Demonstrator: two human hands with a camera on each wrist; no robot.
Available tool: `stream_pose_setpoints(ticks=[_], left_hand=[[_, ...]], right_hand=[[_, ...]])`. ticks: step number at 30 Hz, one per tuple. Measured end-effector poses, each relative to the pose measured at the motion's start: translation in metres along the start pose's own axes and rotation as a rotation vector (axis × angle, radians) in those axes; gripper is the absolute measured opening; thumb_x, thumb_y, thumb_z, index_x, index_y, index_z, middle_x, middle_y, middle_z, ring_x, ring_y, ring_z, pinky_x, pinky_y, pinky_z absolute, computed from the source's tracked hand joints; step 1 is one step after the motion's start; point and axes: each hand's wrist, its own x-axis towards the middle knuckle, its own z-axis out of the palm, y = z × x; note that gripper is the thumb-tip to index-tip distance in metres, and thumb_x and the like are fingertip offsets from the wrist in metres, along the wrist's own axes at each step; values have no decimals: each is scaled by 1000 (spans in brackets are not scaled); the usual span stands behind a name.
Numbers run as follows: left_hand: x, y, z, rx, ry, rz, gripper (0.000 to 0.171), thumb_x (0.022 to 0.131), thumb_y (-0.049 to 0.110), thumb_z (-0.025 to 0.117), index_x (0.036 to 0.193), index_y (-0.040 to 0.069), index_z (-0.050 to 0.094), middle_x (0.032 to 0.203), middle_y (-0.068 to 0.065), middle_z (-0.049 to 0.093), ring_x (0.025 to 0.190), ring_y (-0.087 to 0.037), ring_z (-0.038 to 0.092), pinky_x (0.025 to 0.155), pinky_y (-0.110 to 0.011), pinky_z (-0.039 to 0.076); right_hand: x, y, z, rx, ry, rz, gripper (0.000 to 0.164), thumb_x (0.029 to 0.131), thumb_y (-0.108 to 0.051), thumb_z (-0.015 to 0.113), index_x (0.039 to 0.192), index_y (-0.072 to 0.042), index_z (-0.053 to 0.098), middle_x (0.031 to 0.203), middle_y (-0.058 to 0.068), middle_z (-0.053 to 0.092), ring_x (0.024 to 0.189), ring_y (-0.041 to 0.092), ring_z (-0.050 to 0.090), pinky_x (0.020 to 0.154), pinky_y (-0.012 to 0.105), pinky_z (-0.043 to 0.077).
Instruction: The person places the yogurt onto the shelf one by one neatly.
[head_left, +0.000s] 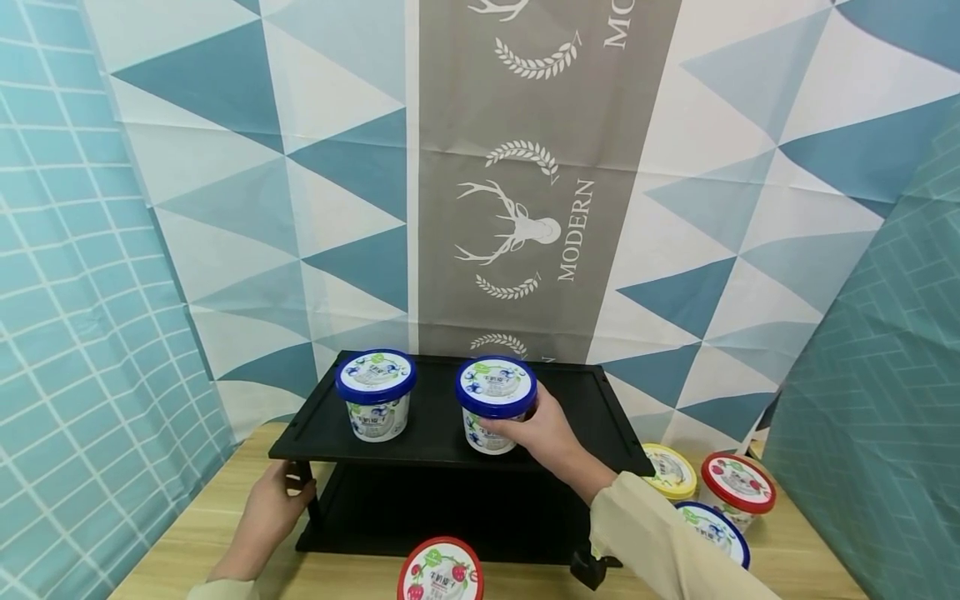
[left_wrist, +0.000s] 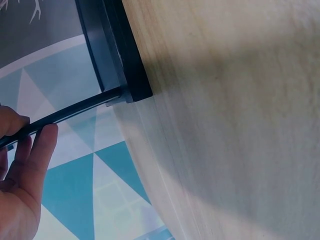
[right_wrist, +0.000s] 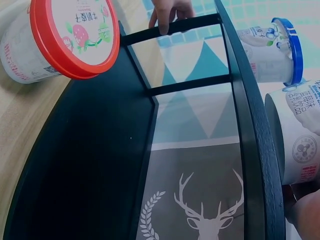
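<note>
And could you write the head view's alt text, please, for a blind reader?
A person's right hand grips a blue-lidded tub atop a black two-level shelf, right of another blue-lidded tub, while the left hand holds a shelf post. A red-lidded tub stands in front.

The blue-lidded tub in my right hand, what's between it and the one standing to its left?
Just a bare stretch of black top shelf lies between the held tub and the left tub, in the head view.
</note>
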Motion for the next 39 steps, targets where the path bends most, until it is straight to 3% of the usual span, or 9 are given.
stream_pose_setpoints(ticks=[9,25,30,39], left_hand=[[-2,3,0,-9,-2,-8,43,80,6,56,121,1,42,98,-22,55,86,-33,59,65,-35,53],[-1,1,2,-11,42,50,42,78,4,56,118,0,44,96,-22,56,82,-32,60,63,-34,53],[-1,-1,2,-3,32,29,43,79,5,56,119,2,43,96,-21,56,84,-32,59,64,-35,53],[-1,-1,0,-6,26,50,42,79,5,55,119,1,43,98,-22,56,83,-32,60,62,-34,53]], right_hand=[[3,-3,7,-4,2,8,74,65,-34,76,127,-19,38,123,2,51,115,23,49,97,47,40],[8,-6,18,7,11,25,77,64,-39,76,128,-19,37,124,3,50,116,22,48,98,46,39],[9,-7,21,3,8,24,79,64,-40,75,129,-18,36,124,3,50,116,23,47,98,46,39],[13,-6,24,31,-6,27,79,64,-39,75,129,-18,35,125,3,49,117,22,46,99,45,38]])
